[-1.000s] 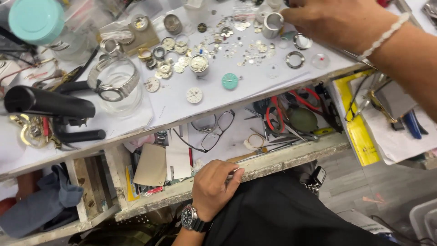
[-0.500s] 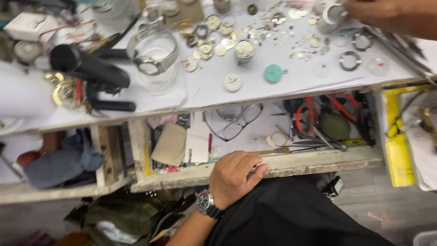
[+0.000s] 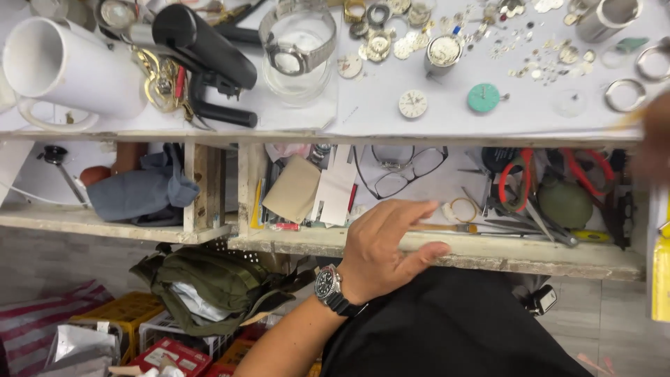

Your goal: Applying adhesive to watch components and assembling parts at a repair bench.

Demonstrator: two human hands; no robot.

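At the front edge of the open drawer (image 3: 447,255) the left hand (image 3: 384,244) rests with fingers spread, holding nothing, just beside the eyeglasses (image 3: 398,174); a careless sweep might knock them, while the right hand (image 3: 654,143) is too blurred to tell

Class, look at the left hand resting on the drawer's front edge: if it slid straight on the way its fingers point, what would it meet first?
Probably the small ring in the open drawer, just beyond the left hand's fingertips; depth is uncertain.
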